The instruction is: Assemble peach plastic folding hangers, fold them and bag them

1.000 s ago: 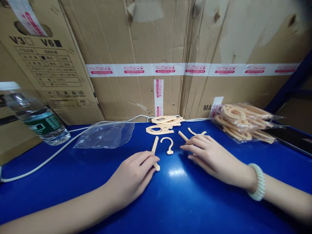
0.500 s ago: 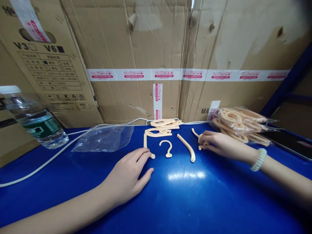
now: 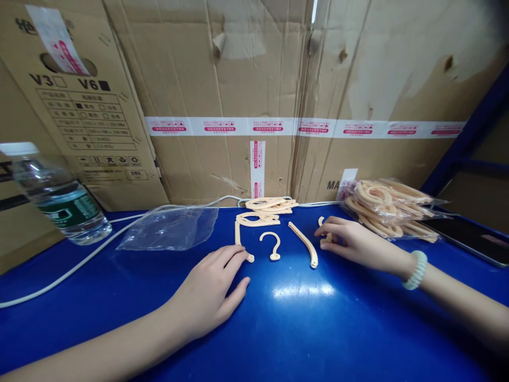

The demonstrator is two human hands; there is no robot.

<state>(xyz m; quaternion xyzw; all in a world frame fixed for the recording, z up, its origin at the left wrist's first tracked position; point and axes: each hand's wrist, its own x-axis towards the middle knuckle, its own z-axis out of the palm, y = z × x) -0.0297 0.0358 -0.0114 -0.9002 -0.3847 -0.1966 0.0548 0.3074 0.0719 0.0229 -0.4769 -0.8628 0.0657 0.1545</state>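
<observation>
My left hand (image 3: 217, 289) lies with its fingertips on a slim beige plastic hanger arm (image 3: 237, 234), thumb apart. A beige hanger hook (image 3: 271, 245) lies to the right of that hand. Farther right is a second, slightly curved hanger arm (image 3: 304, 245), touched by neither hand. My right hand (image 3: 352, 241) has its fingers bent around a small beige plastic piece (image 3: 321, 222) on the table; the fingers cover most of it, so its full shape is hidden.
Several beige hanger parts (image 3: 270, 204) are stacked at the back. Bagged parts (image 3: 389, 204) lie beside a dark phone (image 3: 473, 236) at right. A clear plastic bag (image 3: 169, 228), a white cable (image 3: 75, 273) and a water bottle (image 3: 66, 201) are at left. Cardboard (image 3: 222, 164) stands behind the blue table (image 3: 254, 339).
My right hand has shifted slightly left over the small beige piece and covers more of it. My left hand has stayed on the hanger arm.
</observation>
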